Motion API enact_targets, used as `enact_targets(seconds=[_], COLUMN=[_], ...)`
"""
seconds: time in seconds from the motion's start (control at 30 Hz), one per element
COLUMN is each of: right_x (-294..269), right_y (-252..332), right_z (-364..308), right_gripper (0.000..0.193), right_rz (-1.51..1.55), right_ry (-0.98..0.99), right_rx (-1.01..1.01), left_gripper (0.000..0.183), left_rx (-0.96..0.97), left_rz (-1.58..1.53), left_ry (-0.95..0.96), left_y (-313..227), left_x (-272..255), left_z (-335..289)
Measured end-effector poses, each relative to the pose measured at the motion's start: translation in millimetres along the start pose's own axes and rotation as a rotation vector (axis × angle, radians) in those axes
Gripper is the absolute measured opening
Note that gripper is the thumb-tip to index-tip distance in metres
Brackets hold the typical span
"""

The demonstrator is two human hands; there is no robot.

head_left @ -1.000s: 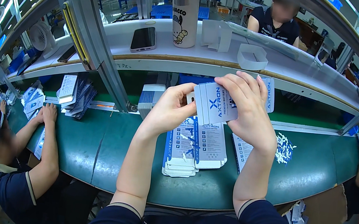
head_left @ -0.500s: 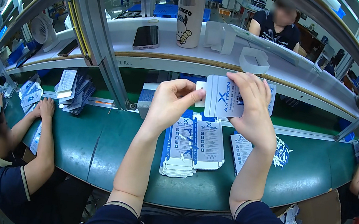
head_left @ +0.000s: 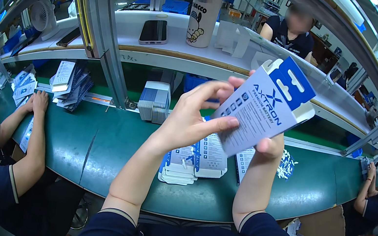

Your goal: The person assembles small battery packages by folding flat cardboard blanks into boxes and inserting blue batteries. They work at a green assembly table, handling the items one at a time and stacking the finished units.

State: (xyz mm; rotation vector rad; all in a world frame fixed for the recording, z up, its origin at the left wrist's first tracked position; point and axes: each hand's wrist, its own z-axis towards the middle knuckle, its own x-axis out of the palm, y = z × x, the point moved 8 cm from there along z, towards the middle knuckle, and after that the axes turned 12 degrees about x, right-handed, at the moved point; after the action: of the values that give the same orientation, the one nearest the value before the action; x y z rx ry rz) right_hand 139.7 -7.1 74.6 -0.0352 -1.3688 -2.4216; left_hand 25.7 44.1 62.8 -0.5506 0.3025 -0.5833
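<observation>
I hold a flat white-and-blue carton sleeve (head_left: 267,108) up close in front of me, tilted to the right. My left hand (head_left: 196,119) pinches its left edge with thumb and fingers. My right hand (head_left: 271,146) grips it from below and behind, mostly hidden by the carton. Under my hands, two stacks of the same flat cartons (head_left: 194,161) lie on the green workbench (head_left: 109,155), with another flat carton (head_left: 246,159) to their right.
A block of stacked cartons (head_left: 154,102) stands at the back of the bench. On the white shelf (head_left: 128,34) sit a phone (head_left: 154,32) and a tall cup (head_left: 205,9). One person works at my left (head_left: 27,142), another at my right (head_left: 375,207), one across (head_left: 289,32).
I have raised the carton much closer to the camera and tilted it. My left hand moved from its side to pinching its left edge.
</observation>
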Motion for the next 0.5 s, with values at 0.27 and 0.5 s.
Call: enact_targets(seconds=[0.27,0.5], right_x=[10,14], right_y=[-10,-11], right_z=[5,5], right_gripper=[0.074,0.060], right_rz=[0.091,0.260], right_ry=[-0.100,-0.070], right_rx=[0.117,0.133], left_gripper=[0.031,0.028], left_rx=[-0.086,-0.164], left_rz=[0.085,-0.169], left_ry=[0.088,0.043], left_y=[-4,-3], left_x=[-4,-4], left_z=[-3,-7])
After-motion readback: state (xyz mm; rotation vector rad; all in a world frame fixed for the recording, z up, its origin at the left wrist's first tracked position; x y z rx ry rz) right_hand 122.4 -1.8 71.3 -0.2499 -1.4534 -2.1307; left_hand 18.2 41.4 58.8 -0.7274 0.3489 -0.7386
